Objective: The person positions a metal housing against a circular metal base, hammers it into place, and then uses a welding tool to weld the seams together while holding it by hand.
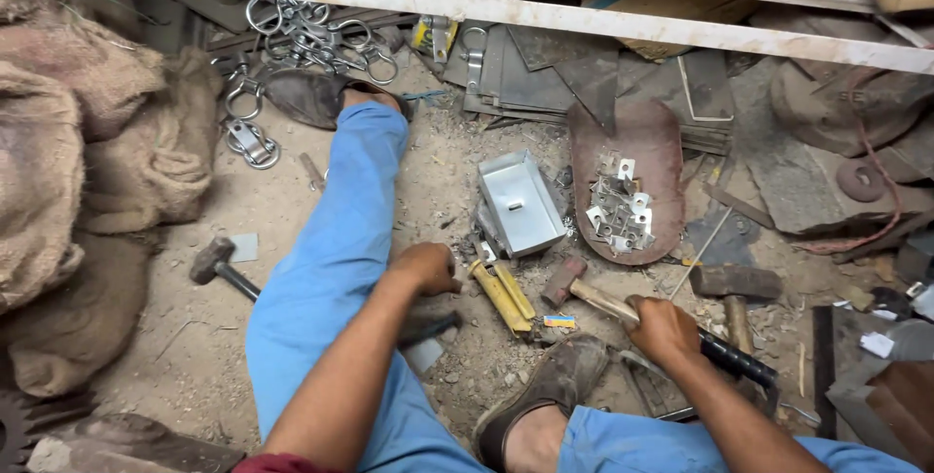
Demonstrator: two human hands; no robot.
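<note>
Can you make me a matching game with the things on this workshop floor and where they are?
Things:
1. wooden-handled hammer
2. shiny folded sheet-metal tray
3. small silver brackets
4. pile of steel rings

Places:
A. on the rusty rounded plate
B. top, beside the white bar
C. in the right hand
D. above the left hand

Pairs: 1-C, 2-D, 3-A, 4-B

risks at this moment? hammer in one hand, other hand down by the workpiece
1. The right hand grips a wooden-handled hammer whose head sits close to the left hand, fisted on the ground; a strike could catch fingers.
2. The worn brown shoe lies just below the yellow metal bars, inside the likely strike zone.
3. Small bent metal brackets piled on the rusty shovel blade could scatter if bumped.
</note>
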